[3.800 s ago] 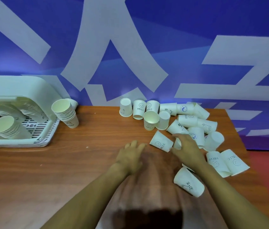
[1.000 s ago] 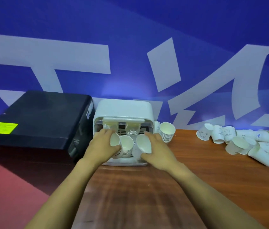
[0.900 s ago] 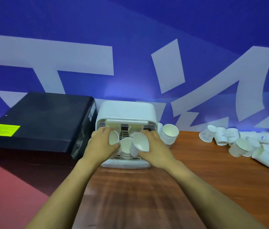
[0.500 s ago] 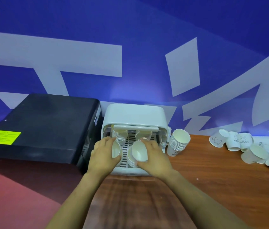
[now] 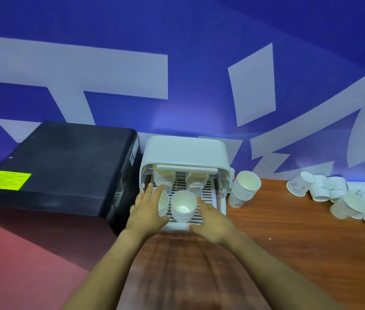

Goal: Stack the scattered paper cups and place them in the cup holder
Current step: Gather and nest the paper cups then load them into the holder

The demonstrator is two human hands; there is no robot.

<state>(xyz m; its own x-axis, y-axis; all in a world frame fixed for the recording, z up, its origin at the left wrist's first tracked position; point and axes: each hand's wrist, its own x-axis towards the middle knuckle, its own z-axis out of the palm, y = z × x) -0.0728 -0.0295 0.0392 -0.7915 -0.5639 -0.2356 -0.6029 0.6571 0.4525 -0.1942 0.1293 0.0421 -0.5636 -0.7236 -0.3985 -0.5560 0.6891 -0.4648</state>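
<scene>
Over on the far left a black box (image 5: 60, 166) with a yellow label (image 5: 4, 180) sits just beside the table's edge. Next to it, on the wooden table (image 5: 289, 253), stands the white cup holder (image 5: 185, 151), its front open and its slatted tray showing. Two stacks of paper cups lean at the back of that tray (image 5: 164, 179), and two more stand at the front. The left hand (image 5: 147, 212) has its fingers stretched straight, lying against the front-left stack (image 5: 163, 203), not wrapped round it. The front-right stack (image 5: 183, 205) stands mouth-up between the two hands. The right hand (image 5: 213, 221) is spread loose beside that stack, fingers straight and holding nothing, with its thumb near the holder's front lip. The hands are apart, one on each side of the tray. Just right of the holder another stack (image 5: 244, 191) leans on the table, outside it. Well off to the right lie the scattered cups (image 5: 336, 195), some marked HELLO, tipped over and crowded together near the blue wall (image 5: 199, 63).
</scene>
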